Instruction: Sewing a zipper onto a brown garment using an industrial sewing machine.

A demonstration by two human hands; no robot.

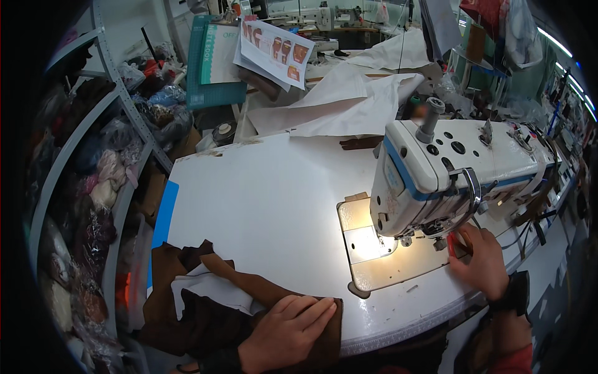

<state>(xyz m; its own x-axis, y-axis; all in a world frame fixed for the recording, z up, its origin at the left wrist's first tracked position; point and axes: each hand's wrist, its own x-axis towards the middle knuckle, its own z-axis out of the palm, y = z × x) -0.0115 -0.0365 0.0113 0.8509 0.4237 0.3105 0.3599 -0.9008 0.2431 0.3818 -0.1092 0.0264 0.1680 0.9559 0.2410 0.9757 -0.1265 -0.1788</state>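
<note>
My left hand [288, 333] lies flat with its fingers stretched out on a brown piece of leather or cloth [249, 280] at the table's front edge. Dark brown folds [205, 321] bunch up beside it, and a white layer [215, 290] shows between them. On the right, my right hand [479, 262] is closed round a small red-and-orange tool [453, 244], its exact kind partly hidden by the fingers. That hand is just right of the needle area of a white and blue sewing machine [430, 168], whose lamp lights the metal needle plate [374, 262].
The white tabletop [268, 199] has a ruler strip along its front edge. White sheets [349, 103] lie at its back, near printed papers [274, 50] and a green cutting mat [215, 95]. On the left stands a metal shelf [109, 118] with bagged materials.
</note>
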